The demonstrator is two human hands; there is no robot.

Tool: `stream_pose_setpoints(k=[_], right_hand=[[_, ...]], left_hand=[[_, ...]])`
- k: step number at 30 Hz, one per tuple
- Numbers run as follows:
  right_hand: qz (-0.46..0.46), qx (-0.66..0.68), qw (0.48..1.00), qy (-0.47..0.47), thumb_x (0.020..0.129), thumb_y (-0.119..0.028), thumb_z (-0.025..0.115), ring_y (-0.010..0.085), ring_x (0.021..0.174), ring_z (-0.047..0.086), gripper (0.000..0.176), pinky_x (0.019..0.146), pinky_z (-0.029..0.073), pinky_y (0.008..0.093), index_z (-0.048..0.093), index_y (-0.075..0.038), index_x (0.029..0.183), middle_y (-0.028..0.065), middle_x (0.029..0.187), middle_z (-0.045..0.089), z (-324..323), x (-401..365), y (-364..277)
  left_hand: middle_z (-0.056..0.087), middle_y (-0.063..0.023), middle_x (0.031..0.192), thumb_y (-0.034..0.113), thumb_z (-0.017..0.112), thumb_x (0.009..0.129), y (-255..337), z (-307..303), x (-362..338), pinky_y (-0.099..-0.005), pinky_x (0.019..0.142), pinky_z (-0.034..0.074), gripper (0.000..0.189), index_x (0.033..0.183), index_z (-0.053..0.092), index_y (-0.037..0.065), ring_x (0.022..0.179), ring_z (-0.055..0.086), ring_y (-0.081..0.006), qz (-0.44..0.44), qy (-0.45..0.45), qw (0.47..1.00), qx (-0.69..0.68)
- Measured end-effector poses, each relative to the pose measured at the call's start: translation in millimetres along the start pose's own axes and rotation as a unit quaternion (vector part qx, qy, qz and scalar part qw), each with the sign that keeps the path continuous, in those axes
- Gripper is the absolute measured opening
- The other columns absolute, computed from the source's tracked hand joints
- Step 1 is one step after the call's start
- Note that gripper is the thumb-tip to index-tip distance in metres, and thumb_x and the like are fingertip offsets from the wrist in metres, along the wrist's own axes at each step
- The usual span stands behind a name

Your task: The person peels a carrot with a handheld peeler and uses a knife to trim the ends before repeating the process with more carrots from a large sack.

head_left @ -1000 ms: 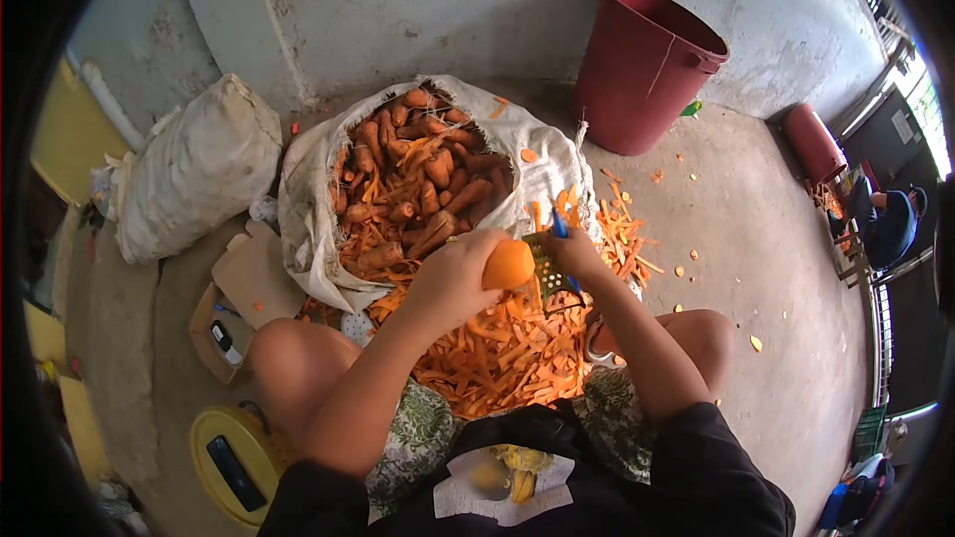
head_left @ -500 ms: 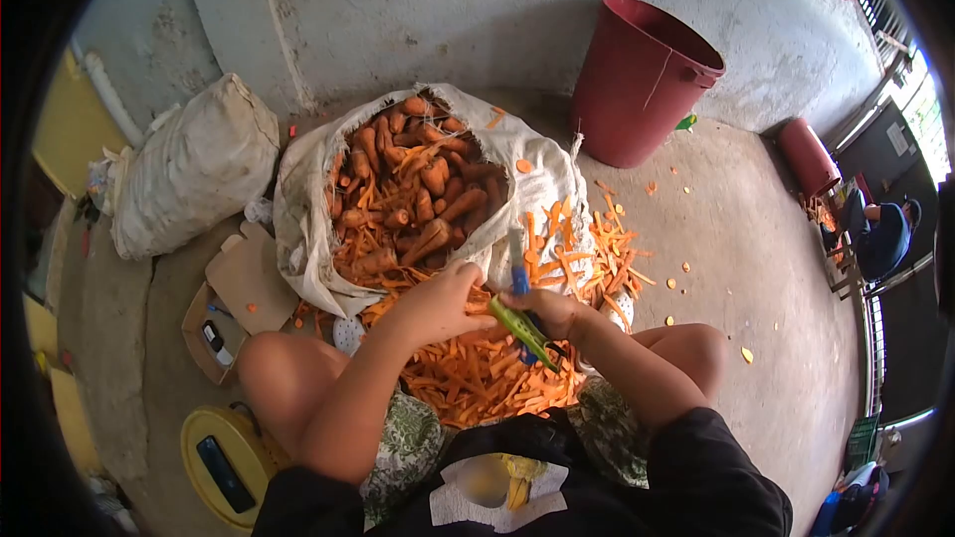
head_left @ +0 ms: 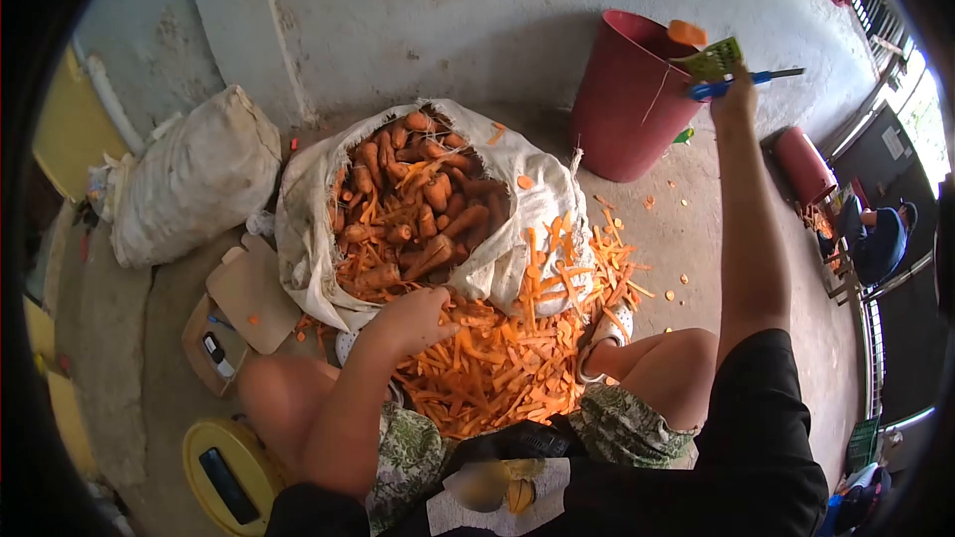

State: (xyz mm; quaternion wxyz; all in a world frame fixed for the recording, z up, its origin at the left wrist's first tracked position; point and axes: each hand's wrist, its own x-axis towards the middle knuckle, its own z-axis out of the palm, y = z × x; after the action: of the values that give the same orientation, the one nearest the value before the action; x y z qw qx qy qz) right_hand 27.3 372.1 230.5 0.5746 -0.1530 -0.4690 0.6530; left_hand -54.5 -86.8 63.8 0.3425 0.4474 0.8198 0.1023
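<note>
My right hand (head_left: 734, 102) is stretched out to the far right beside the tall red bin (head_left: 627, 99), closed around a green peeler (head_left: 711, 60) and a blue-handled knife (head_left: 731, 85) whose blade points right. An orange peeled carrot (head_left: 686, 33) shows over the bin's mouth, just past the peeler. My left hand (head_left: 416, 322) is low at the front edge of an open white sack (head_left: 303, 229), thumb and fingers apart, over a heap of carrot peelings (head_left: 487, 378). Unpeeled carrots (head_left: 438, 194) fill the sack's opening.
A second, full white sack (head_left: 199, 179) leans at the left wall. An open cardboard box (head_left: 254, 293) and a yellow bucket (head_left: 199, 438) with a phone on its lid stand to my left. Peelings litter the floor on the right. Another person (head_left: 880, 244) sits at far right.
My right hand has swung from over the peelings up and out to the red bin, carrying peeler and knife. The left hand has shifted slightly left and down.
</note>
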Motion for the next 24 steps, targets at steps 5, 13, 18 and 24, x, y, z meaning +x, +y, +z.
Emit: stream_pose_setpoints(k=[5, 13, 18, 24], right_hand=[[0.032, -0.034, 0.997, -0.065, 0.088, -0.022, 0.043, 0.0220, 0.074, 0.058, 0.026, 0.063, 0.047, 0.0338, 0.049, -0.003, 0.104, 0.0092, 0.084, 0.057, 10, -42, 5], [0.228, -0.302, 0.922, -0.075, 0.081, -0.030, 0.052, 0.0101, 0.053, 0.046, 0.029, 0.048, 0.037, 0.0239, 0.059, -0.005, 0.094, 0.0018, 0.069, 0.054, -71, -161, 76], [0.272, -0.374, 0.879, -0.115, 0.083, -0.023, 0.052, 0.0079, 0.054, 0.045, 0.019, 0.047, 0.035, 0.0249, 0.058, -0.005, 0.082, 0.0006, 0.065, 0.052, -89, -177, 87], [0.057, -0.646, 0.721, -0.246, 0.081, -0.019, 0.052, 0.0266, 0.063, 0.052, 0.022, 0.059, 0.039, 0.0356, 0.053, 0.002, 0.079, 0.0164, 0.072, 0.054, -73, -167, 84]], left_hand=[[0.051, -0.0164, 0.111, 0.032, 0.055, 0.079, -15, 4, 9, -0.0368, 0.085, 0.040, 0.047, 0.111, 0.045, 0.000, 0.102, 0.049, -0.0292, -0.002, 0.023, 1.000, -0.016], [0.055, -0.0166, 0.101, 0.034, 0.051, 0.083, -70, 43, 66, -0.0361, 0.076, 0.043, 0.041, 0.105, 0.048, 0.000, 0.091, 0.054, -0.0278, -0.105, -0.034, 0.992, -0.067], [0.055, -0.0118, 0.084, 0.034, 0.050, 0.084, -113, 94, 96, -0.0352, 0.066, 0.042, 0.034, 0.098, 0.049, 0.003, 0.072, 0.053, -0.0241, -0.148, -0.064, 0.981, -0.108], [0.054, -0.0088, 0.071, 0.027, 0.046, 0.088, -160, 149, 136, -0.0322, 0.053, 0.042, 0.027, 0.096, 0.052, 0.002, 0.056, 0.050, -0.0171, -0.245, 0.003, 0.945, -0.218]])
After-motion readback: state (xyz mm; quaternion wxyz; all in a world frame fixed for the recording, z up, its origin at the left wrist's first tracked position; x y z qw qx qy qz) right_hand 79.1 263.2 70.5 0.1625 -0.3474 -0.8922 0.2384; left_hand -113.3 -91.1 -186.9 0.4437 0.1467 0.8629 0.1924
